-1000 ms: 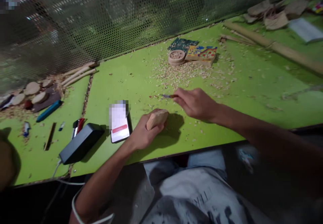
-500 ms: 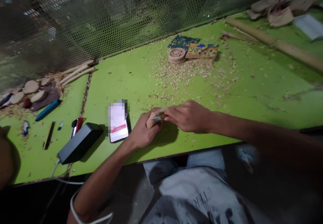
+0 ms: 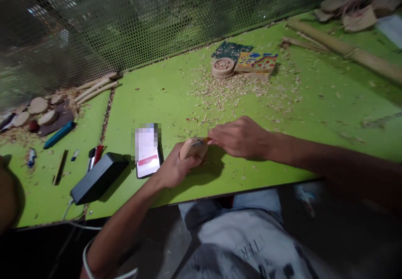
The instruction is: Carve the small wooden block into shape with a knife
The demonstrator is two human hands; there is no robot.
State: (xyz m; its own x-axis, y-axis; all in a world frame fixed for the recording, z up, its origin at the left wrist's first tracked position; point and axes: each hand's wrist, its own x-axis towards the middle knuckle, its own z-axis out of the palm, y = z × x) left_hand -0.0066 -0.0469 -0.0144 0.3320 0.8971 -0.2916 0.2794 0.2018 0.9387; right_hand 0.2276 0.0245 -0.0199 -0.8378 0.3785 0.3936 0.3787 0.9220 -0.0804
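Observation:
My left hand [image 3: 174,168] is wrapped round a pale piece of wood [image 3: 186,149] above the green table [image 3: 150,103]. Closed on the yellow handle of a small carving knife [image 3: 197,143], my right hand [image 3: 243,138] is just to the right of the wood. The metal blade lies against the wood's upper side; its exact contact is hard to make out. Most of the knife handle is hidden by my right fingers. A phone [image 3: 149,166] with a lit screen lies to the left of my left hand.
Wood shavings [image 3: 220,92] surround a round wooden dish [image 3: 223,67] and a painted block [image 3: 256,63]. At left are a black box [image 3: 97,178] with a cable, a teal cutter [image 3: 59,135] and wooden discs [image 3: 39,105]. A long pole [image 3: 354,55] lies at right; mesh [image 3: 157,27] stands behind.
My right hand has moved slightly up and right with the knife. The wood has turned a little in my left hand, which has shifted slightly left. The camera view has shifted slightly.

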